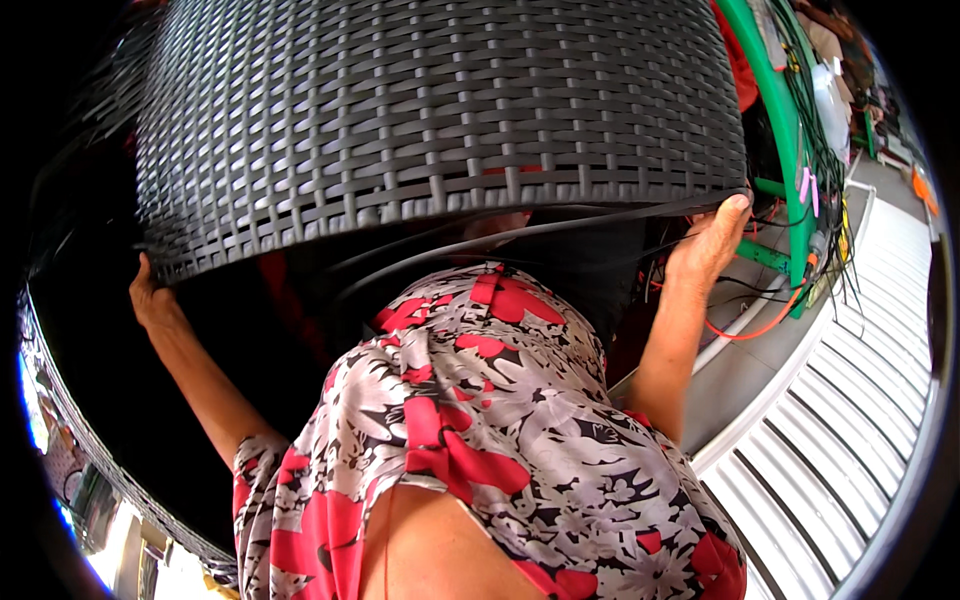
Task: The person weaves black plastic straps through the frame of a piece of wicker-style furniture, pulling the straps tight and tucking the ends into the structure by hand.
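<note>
A large dark grey woven wicker panel [440, 100] fills the upper part of the view, its near edge bowed across in front of my body. At the panel's near left corner my left hand [150, 292] grips the edge, with the fingers mostly hidden. My right hand [708, 240] holds the near right corner, thumb on top and the other fingers out of sight behind it. Loose dark plastic strips [480, 240] hang below the near edge, between the panel and my torso; some run toward my right hand.
A green frame [785, 120] stands to the right, with a bundle of dark strands [815, 140] hanging on it. An orange cord [750, 335] loops beneath. Farther right lies a white slatted surface [850, 400]. A curved woven edge [110, 470] runs along the lower left.
</note>
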